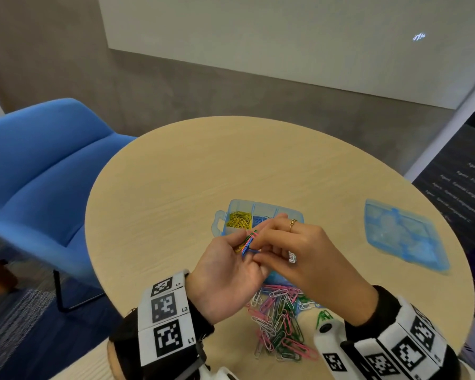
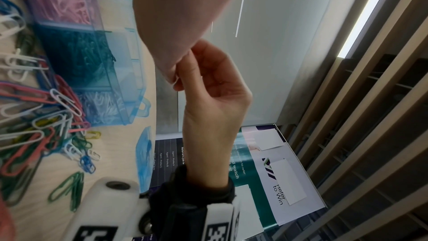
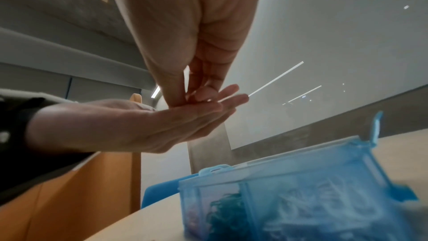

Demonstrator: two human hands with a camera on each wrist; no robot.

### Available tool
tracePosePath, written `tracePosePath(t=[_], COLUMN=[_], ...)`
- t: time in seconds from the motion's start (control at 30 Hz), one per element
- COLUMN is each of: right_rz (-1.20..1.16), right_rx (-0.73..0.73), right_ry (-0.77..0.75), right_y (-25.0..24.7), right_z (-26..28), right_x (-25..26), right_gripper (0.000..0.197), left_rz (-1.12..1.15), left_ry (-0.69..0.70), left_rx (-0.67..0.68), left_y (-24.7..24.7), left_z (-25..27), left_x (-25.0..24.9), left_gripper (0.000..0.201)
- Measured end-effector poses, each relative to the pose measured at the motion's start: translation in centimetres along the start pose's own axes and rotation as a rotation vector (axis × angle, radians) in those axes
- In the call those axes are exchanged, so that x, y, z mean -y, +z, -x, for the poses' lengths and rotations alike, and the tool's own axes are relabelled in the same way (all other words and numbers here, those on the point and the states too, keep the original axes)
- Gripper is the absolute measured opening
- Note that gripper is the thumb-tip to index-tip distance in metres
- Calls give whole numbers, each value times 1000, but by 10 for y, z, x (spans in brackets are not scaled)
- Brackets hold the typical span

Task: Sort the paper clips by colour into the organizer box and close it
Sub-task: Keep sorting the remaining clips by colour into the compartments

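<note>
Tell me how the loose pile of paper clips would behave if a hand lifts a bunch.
The paper clips lie crossed and tangled, so a bunch would probably come up hooked together in mixed colours. They look thin and light, so a push likely scatters them across the smooth table.

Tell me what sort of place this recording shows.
Probably an office meeting area: a round wooden table, a blue upholstered chair, a wall whiteboard and a "Refer to Win" referral banner.
</note>
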State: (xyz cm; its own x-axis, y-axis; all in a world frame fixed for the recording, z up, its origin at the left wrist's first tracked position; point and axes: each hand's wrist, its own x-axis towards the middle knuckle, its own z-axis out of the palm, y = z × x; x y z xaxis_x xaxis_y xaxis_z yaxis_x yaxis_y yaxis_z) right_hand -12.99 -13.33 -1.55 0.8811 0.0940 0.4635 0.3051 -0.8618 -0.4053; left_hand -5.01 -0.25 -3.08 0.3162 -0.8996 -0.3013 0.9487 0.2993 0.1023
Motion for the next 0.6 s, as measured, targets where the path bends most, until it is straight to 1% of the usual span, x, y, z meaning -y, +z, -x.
tracePosePath(t=[0.07,0.1,0.13,0.2,0.3,0.37,0.43,0.47,0.53,0.6], right_rz=[18,28,40,75,94,103,134,163,224,238], right_rx=[-5,-2,1,3,-1,-15,-28,-31,-29,-25], right_ry=[-18,-23,-25,-30,-36,-48,-60,-69,-108,-162], right_y=[-1,-1,-2,-3,-4,-2,-1,-1,0,-1], right_z=[-2,-3,-4,-6,-9,-9,-9,-9,-10,-11], right_x=[0,0,0,-1,-2,-2,-1,0,2,3], right_gripper=[11,11,11,10,9,7,4,5,8,11], left_rz=[3,-12,-40,-85,-86,-87,-93,-110,-148,-134], left_ry=[-12,-6,12,31,44,45,42,45,55,37], left_rx=[4,10,8,-3,-20,-31,-39,-50,-78,-51], left_y=[1,3,6,8,12,10,8,8,3,1], left_z=[2,3,5,7,11,9,8,8,7,6], left_x=[0,1,2,3,4,4,4,5,4,4], left_gripper=[30,21,17,18,11,17,16,16,22,30])
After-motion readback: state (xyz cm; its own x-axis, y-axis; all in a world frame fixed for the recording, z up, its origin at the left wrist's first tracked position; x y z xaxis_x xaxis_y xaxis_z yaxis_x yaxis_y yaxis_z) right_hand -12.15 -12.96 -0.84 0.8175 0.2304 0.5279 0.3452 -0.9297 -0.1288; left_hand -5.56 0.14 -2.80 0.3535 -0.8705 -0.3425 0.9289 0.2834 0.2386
